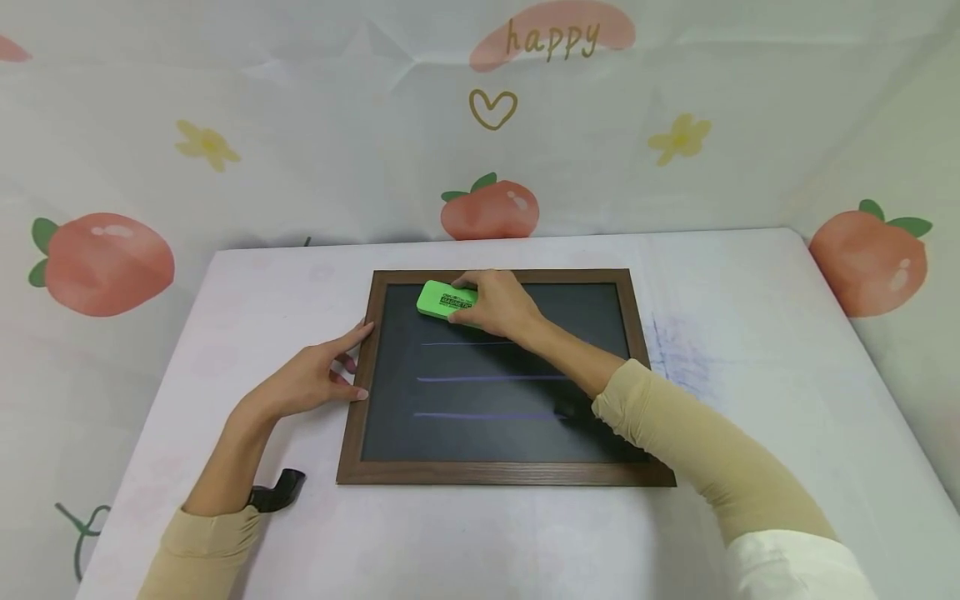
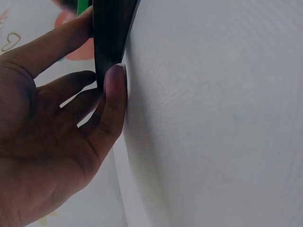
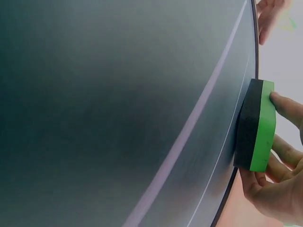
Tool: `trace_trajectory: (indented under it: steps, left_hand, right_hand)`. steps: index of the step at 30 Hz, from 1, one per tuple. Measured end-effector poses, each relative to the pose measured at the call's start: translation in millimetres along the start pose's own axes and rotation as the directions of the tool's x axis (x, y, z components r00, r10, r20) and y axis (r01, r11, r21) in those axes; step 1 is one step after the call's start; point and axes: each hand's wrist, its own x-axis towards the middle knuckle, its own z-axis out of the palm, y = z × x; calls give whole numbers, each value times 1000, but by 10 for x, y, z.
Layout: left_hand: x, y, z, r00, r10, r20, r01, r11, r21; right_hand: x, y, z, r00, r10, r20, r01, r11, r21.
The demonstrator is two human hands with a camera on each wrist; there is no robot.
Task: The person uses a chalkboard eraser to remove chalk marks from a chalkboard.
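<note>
Gripping a green eraser (image 1: 447,302) between the thumb and fingers of the right hand (image 1: 501,303), near the top left of a blackboard (image 1: 465,437), with its dark side turned to the surface. Touching the brown frame (image 1: 506,473) at its left edge with the left hand (image 1: 306,380), loosely extended rather than clenched. Below the eraser, showing on the blackboard: three purple lines (image 1: 487,379), one above another, running crosswise toward the right forearm (image 1: 588,360). Underneath the blackboard, a white table (image 1: 450,533).
</note>
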Motion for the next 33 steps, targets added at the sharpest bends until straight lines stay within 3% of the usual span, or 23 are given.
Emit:
trace_trajectory:
  steps: [16,33]
  left_hand:
    - [-25,16,-12,1000,0,5,1,1000,-26]
    - [-30,19,8,1000,9,-3,-9,1000,-8]
  right_hand:
    - [-130,205,-169,1000,24,-20,-24,1000,-2]
    - [-370,549,-332,995,85,-46,-80,991,103]
